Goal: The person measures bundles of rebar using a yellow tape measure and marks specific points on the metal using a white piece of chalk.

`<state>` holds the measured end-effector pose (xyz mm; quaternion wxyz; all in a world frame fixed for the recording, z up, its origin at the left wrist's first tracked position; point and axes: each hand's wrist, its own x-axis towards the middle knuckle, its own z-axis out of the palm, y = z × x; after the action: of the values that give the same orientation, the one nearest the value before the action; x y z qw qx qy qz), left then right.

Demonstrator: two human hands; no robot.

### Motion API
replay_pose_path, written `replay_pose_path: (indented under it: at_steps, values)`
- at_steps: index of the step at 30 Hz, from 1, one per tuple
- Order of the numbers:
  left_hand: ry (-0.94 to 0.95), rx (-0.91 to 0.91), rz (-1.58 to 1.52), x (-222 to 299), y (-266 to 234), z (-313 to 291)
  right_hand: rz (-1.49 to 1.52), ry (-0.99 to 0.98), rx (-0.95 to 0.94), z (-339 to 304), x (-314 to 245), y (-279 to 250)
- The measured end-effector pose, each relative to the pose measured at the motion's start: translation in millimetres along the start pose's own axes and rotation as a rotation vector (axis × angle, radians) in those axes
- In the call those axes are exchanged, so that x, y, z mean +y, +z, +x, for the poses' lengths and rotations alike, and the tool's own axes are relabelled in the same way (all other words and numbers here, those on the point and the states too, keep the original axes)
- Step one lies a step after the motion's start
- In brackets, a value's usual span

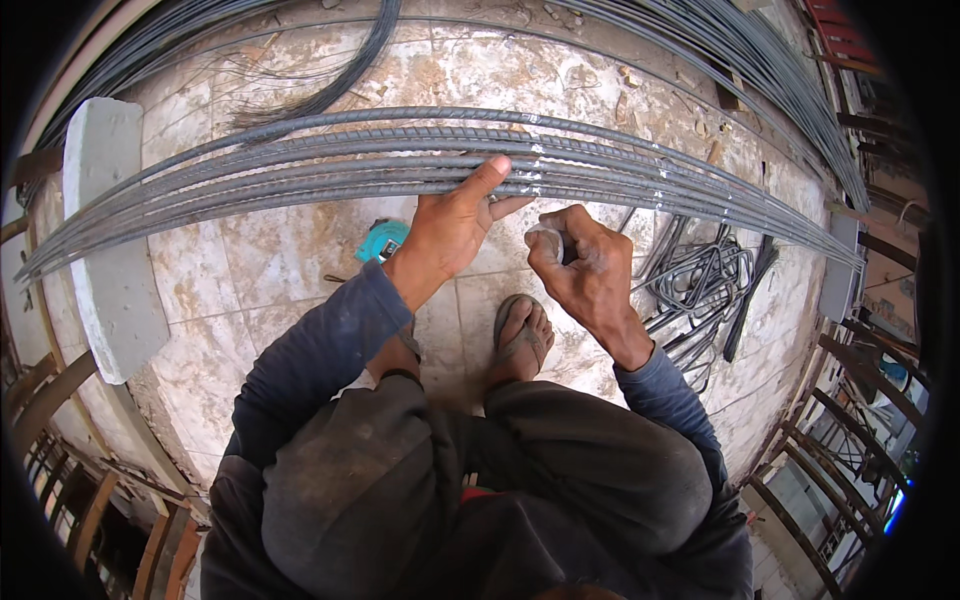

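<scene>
Several long grey ribbed steel bars (300, 165) lie side by side across the tiled floor, resting on a pale block at the left. White marks cross the bars near the middle. My left hand (455, 225) lies flat on the bars, thumb stretched over them. My right hand (580, 265) is just below the bars, fingers closed around a small white lump of chalk (545, 238). A turquoise tape measure (382, 241) lies on the floor beside my left wrist. My feet in sandals are below my hands.
A pale concrete block (105, 250) props the bars at the left. Bent steel stirrups (700, 285) are heaped at the right. More long bars (760, 60) run along the far right, and thin wire (350, 70) lies beyond. Wooden scaffolding rims the slab edge.
</scene>
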<state>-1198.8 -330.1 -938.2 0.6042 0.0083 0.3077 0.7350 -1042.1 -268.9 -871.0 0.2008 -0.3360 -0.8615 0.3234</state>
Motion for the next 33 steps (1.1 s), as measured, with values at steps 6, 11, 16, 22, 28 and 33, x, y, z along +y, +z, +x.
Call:
replay_pose_path:
  at_steps: [6,11,16,22,28,33]
  values:
    - [0.012,-0.044,0.011,0.2,1.2,3.8,0.079,0.033,0.281,23.7,1.6,-7.9]
    - [-0.009,0.027,0.014,5.3,5.4,-0.7,0.043,0.069,0.044,17.3,-6.4,0.9]
    - [0.012,-0.028,0.053,4.3,6.0,-0.2,0.143,0.072,-0.144,-33.7,9.1,9.0]
    - [-0.161,-0.152,0.179,21.2,-21.7,-24.2,0.101,0.051,-0.319,-30.9,21.9,8.8]
    - [0.106,-0.017,2.23,16.0,-97.5,-75.6,0.152,-0.007,-0.472,-45.3,46.0,34.1]
    - [-0.07,0.134,2.307,-4.7,-102.3,-68.6,0.372,0.126,-0.565,-44.7,58.2,51.8]
